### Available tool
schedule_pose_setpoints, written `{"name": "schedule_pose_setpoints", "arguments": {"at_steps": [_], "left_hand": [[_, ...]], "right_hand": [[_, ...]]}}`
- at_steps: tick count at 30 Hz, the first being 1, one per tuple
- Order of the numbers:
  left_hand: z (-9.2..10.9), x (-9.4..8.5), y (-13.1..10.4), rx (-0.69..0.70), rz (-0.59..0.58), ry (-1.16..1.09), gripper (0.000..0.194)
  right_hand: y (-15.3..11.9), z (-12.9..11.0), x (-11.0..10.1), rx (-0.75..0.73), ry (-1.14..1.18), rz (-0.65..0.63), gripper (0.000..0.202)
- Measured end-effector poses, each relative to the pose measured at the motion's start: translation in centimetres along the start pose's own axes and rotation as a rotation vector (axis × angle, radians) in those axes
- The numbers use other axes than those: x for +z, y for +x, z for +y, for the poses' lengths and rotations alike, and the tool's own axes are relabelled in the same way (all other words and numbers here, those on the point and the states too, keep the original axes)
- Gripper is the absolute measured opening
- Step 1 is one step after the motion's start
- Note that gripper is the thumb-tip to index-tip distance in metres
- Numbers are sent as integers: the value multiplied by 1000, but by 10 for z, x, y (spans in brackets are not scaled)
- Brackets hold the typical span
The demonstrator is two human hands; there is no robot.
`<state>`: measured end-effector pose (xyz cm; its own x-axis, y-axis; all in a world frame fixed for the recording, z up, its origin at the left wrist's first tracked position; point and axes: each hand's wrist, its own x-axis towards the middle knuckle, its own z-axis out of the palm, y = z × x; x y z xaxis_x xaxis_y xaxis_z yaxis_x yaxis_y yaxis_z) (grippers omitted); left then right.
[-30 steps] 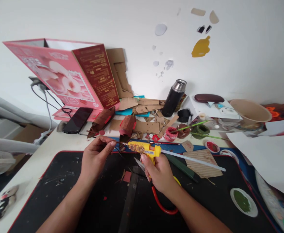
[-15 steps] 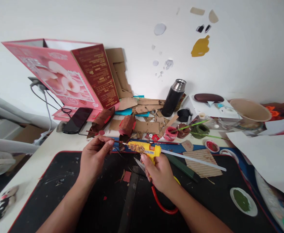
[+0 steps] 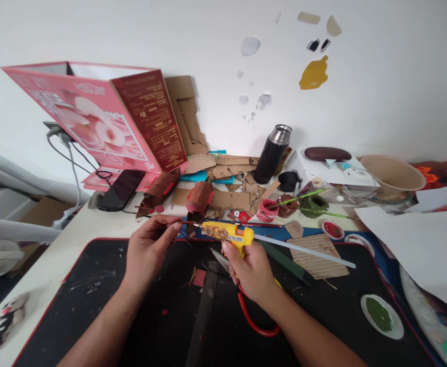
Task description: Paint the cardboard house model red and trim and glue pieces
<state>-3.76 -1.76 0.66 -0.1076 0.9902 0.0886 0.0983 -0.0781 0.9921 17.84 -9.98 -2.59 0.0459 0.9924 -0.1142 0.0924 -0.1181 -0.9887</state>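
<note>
Between the thumb and fingers of my left hand (image 3: 152, 247) is a thin brown strip (image 3: 188, 222), its right end at the metal nozzle of a yellow glue gun (image 3: 217, 231). My right hand (image 3: 252, 267) is wrapped round the glue gun's handle. A long translucent glue stick (image 3: 303, 250) sticks out of the gun's back. Scissors (image 3: 259, 326) with red and yellow handles lie under my right hand. Below the hands, a small reddish square (image 3: 199, 277) rests beside a dark strip (image 3: 203, 316) on the black mat (image 3: 104, 285).
Two brown-red cardboard pieces (image 3: 199, 197) stand behind the hands. Further back are a black thermos (image 3: 272, 155), paint jars (image 3: 268, 210) with brushes and a pink bag (image 3: 93, 120). On the right lie corrugated cardboard (image 3: 320, 256) and a dish of green paint (image 3: 382, 316).
My left fingertips have shifted very slightly to the right along with the brown strip. Both hands keep their hold.
</note>
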Motion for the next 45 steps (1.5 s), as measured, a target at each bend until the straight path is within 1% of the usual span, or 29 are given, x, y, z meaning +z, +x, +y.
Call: {"name": "schedule_pose_setpoints", "arguments": {"at_steps": [7, 13, 18, 22, 27, 33, 36, 41, 45], "left_hand": [[-1, 0, -2, 24, -8, 30, 43], [-5, -1, -3, 67, -8, 100, 43], [-7, -1, -4, 77, -10, 98, 43], [-9, -3, -4, 92, -26, 112, 36], [-11, -4, -4, 118, -54, 123, 24], [-13, -6, -4, 139, -64, 133, 19], [-14, -6, -4, 149, -64, 127, 20], [-13, -5, -4, 169, -41, 122, 29], [-13, -5, -3, 152, -35, 110, 33]], "right_hand": [[0, -2, -1, -8, -1, -8, 65], [0, -1, -1, 8, -8, -2, 62], [0, 0, -1, 9, 1, 1, 61], [0, 0, -1, 5, -4, 14, 58], [0, -1, -1, -2, 18, 2, 62], [1, -1, -2, 1, 10, -2, 62], [1, -1, -3, -10, 0, 5, 61], [0, 0, -3, -10, -15, -5, 58], [0, 1, -3, -21, -2, 13, 57]]}}
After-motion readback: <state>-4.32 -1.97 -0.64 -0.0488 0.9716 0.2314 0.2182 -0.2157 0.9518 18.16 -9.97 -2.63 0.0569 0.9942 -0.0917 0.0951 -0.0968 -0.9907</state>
